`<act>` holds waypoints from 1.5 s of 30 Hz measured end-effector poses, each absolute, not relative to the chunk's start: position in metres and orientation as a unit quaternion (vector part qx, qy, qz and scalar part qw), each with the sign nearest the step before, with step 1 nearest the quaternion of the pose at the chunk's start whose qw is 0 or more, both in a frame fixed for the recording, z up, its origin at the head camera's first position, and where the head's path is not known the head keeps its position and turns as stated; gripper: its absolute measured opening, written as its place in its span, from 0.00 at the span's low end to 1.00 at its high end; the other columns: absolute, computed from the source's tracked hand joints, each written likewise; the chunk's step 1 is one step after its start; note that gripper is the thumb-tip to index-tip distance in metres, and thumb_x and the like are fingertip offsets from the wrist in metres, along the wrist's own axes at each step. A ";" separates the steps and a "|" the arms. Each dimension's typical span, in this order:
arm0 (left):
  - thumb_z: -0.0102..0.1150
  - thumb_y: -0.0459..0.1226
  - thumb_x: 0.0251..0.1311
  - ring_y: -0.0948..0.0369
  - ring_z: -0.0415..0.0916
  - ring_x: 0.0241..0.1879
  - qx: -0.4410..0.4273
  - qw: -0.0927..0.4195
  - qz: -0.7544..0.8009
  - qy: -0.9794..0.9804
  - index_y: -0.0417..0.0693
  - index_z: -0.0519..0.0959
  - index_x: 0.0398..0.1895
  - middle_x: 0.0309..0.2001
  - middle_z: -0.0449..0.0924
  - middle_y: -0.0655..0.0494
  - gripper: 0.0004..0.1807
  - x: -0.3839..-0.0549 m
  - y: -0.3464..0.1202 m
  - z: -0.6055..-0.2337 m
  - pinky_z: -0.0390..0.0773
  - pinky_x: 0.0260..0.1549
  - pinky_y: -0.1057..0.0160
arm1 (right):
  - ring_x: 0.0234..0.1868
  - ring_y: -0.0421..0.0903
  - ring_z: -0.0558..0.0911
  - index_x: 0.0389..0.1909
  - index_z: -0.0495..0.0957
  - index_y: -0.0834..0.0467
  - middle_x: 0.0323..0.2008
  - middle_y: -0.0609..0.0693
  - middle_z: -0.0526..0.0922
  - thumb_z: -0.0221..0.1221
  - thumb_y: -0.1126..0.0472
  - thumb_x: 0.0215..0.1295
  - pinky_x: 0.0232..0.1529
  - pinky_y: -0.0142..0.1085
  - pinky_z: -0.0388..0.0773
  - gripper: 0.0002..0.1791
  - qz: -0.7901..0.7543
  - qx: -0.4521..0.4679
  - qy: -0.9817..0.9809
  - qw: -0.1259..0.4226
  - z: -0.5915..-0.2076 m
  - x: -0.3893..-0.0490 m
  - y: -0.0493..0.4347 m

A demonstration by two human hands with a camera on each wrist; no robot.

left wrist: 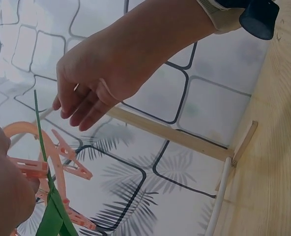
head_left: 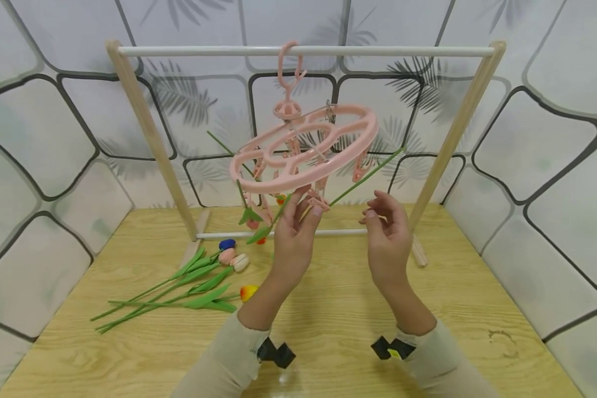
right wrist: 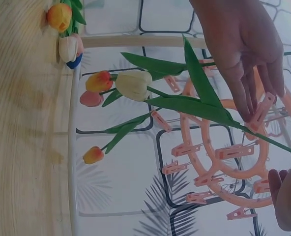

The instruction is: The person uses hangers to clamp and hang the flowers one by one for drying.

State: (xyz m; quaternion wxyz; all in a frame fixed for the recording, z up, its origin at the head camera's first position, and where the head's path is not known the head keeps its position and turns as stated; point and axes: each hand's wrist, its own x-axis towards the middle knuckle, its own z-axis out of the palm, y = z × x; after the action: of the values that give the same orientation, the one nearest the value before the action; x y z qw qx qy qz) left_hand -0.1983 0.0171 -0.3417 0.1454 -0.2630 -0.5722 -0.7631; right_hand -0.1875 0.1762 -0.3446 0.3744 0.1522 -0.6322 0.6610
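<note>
A round pink clip hanger (head_left: pixel 363 149) hangs tilted by its hook from a white rail. My left hand (head_left: pixel 294 240) is under its front edge, pinching a pink clothespin (right wrist: pixel 261 114) between thumb and fingers. The green stem (head_left: pixel 365 178) of a white tulip (right wrist: pixel 133 86) passes at this clothespin and slants up to the right; in the head view its bloom is hidden behind my left hand. My right hand (head_left: pixel 390 243) is held to the right, just below the stem, fingers loosely bent and holding nothing. Other tulips, including an orange-yellow tulip (right wrist: pixel 98 81), hang bloom-down from the hanger.
The rail (head_left: pixel 408 51) is part of a wooden-legged stand (head_left: pixel 151 132) with a low white crossbar (head_left: pixel 345 232). Several loose tulips (head_left: pixel 204 282) lie on the wooden table (head_left: pixel 338 331) at left. Patterned walls (head_left: pixel 552 166) enclose the table behind and at the sides.
</note>
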 end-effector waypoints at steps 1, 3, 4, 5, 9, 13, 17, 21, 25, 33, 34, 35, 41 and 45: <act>0.50 0.37 0.77 0.50 0.73 0.65 -0.264 0.145 -0.764 -0.570 0.51 0.61 0.76 0.59 0.74 0.42 0.27 -0.198 0.016 -0.342 0.72 0.66 0.60 | 0.45 0.47 0.79 0.60 0.74 0.67 0.45 0.52 0.77 0.53 0.72 0.72 0.43 0.30 0.80 0.17 0.664 0.154 -0.630 0.373 -0.344 -0.189 0.177; 0.50 0.37 0.77 0.50 0.72 0.67 -0.264 0.143 -0.766 -0.569 0.51 0.59 0.77 0.60 0.73 0.40 0.28 -0.197 0.015 -0.343 0.72 0.67 0.60 | 0.45 0.48 0.79 0.60 0.74 0.66 0.45 0.54 0.77 0.53 0.72 0.72 0.44 0.31 0.80 0.17 0.666 0.155 -0.631 0.367 -0.343 -0.191 0.181; 0.50 0.38 0.77 0.52 0.71 0.68 -0.261 0.140 -0.765 -0.572 0.52 0.58 0.77 0.62 0.72 0.42 0.29 -0.197 0.014 -0.344 0.71 0.67 0.60 | 0.46 0.49 0.79 0.60 0.74 0.66 0.45 0.55 0.77 0.53 0.71 0.73 0.44 0.31 0.80 0.17 0.666 0.156 -0.634 0.361 -0.343 -0.192 0.183; 0.50 0.38 0.77 0.53 0.70 0.69 -0.259 0.136 -0.765 -0.574 0.53 0.57 0.78 0.65 0.71 0.42 0.30 -0.196 0.013 -0.345 0.70 0.67 0.61 | 0.46 0.49 0.79 0.60 0.74 0.66 0.46 0.56 0.77 0.53 0.71 0.73 0.45 0.31 0.80 0.17 0.665 0.156 -0.639 0.354 -0.342 -0.193 0.185; 0.50 0.41 0.77 0.62 0.57 0.76 -0.247 0.128 -0.741 -0.611 0.55 0.53 0.80 0.77 0.57 0.55 0.33 -0.192 0.009 -0.353 0.62 0.72 0.65 | 0.48 0.47 0.78 0.60 0.75 0.65 0.47 0.54 0.78 0.55 0.69 0.73 0.48 0.28 0.79 0.16 0.640 0.160 -0.668 0.345 -0.338 -0.202 0.199; 0.49 0.42 0.78 0.62 0.50 0.78 -0.247 0.137 -0.708 -0.647 0.53 0.49 0.81 0.80 0.49 0.60 0.34 -0.184 0.005 -0.363 0.55 0.75 0.64 | 0.53 0.42 0.78 0.58 0.77 0.65 0.49 0.46 0.78 0.58 0.70 0.72 0.52 0.26 0.76 0.16 0.589 0.195 -0.696 0.361 -0.322 -0.215 0.214; 0.49 0.43 0.77 0.61 0.50 0.79 -0.241 0.139 -0.691 -0.667 0.56 0.46 0.82 0.80 0.48 0.62 0.36 -0.173 0.001 -0.373 0.55 0.75 0.65 | 0.55 0.41 0.77 0.55 0.77 0.70 0.51 0.42 0.77 0.57 0.76 0.69 0.56 0.28 0.76 0.15 0.543 0.264 -0.703 0.377 -0.298 -0.233 0.228; 0.51 0.42 0.77 0.57 0.52 0.78 -0.248 0.126 -0.667 -0.692 0.51 0.48 0.82 0.80 0.50 0.58 0.36 -0.158 -0.005 -0.383 0.58 0.73 0.66 | 0.54 0.38 0.76 0.54 0.77 0.72 0.52 0.38 0.76 0.58 0.79 0.66 0.58 0.29 0.75 0.16 0.486 0.303 -0.725 0.383 -0.272 -0.247 0.239; 0.52 0.40 0.76 0.54 0.59 0.75 -0.252 0.091 -0.648 -0.713 0.47 0.54 0.79 0.77 0.56 0.53 0.33 -0.141 -0.021 -0.395 0.62 0.71 0.64 | 0.55 0.34 0.73 0.56 0.79 0.68 0.54 0.42 0.77 0.60 0.76 0.66 0.58 0.29 0.72 0.17 0.410 0.317 -0.768 0.376 -0.249 -0.256 0.247; 0.54 0.37 0.74 0.51 0.73 0.63 -0.222 0.115 -0.595 -0.764 0.49 0.69 0.70 0.65 0.70 0.50 0.23 -0.129 -0.087 -0.414 0.75 0.61 0.66 | 0.63 0.38 0.73 0.56 0.81 0.61 0.59 0.55 0.79 0.64 0.72 0.65 0.67 0.29 0.65 0.19 0.321 0.364 -0.815 0.316 -0.218 -0.267 0.248; 0.55 0.36 0.74 0.52 0.75 0.62 -0.214 0.118 -0.592 -0.768 0.49 0.70 0.68 0.64 0.71 0.50 0.21 -0.129 -0.096 -0.415 0.76 0.60 0.68 | 0.64 0.39 0.72 0.56 0.82 0.62 0.59 0.55 0.79 0.64 0.72 0.65 0.67 0.30 0.65 0.18 0.320 0.372 -0.815 0.307 -0.216 -0.268 0.247; 0.55 0.36 0.74 0.55 0.76 0.60 -0.210 0.123 -0.589 -0.771 0.49 0.71 0.67 0.62 0.72 0.51 0.20 -0.129 -0.105 -0.416 0.77 0.58 0.69 | 0.64 0.39 0.72 0.54 0.82 0.62 0.59 0.55 0.79 0.65 0.71 0.65 0.67 0.29 0.65 0.17 0.322 0.379 -0.815 0.298 -0.215 -0.268 0.246; 0.55 0.37 0.74 0.68 0.79 0.51 -0.149 0.148 -0.555 -0.805 0.48 0.77 0.61 0.55 0.79 0.53 0.16 -0.129 -0.156 -0.419 0.79 0.50 0.75 | 0.63 0.43 0.72 0.50 0.84 0.62 0.57 0.56 0.79 0.66 0.70 0.64 0.65 0.27 0.65 0.14 0.310 0.402 -0.821 0.260 -0.212 -0.269 0.241; 0.55 0.40 0.75 0.72 0.78 0.49 -0.111 0.142 -0.510 -0.841 0.48 0.78 0.60 0.54 0.80 0.50 0.15 -0.131 -0.189 -0.418 0.79 0.47 0.76 | 0.61 0.39 0.73 0.49 0.85 0.61 0.56 0.54 0.79 0.67 0.66 0.65 0.63 0.26 0.66 0.13 0.302 0.414 -0.821 0.253 -0.212 -0.271 0.240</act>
State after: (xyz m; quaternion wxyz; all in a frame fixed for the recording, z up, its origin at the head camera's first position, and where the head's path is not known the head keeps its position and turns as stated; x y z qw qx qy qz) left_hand -0.1307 -0.1885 -0.4181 0.1418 -0.1110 -0.8412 -0.5098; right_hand -0.2713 0.2404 -0.2119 0.2526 0.4139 -0.8209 0.3017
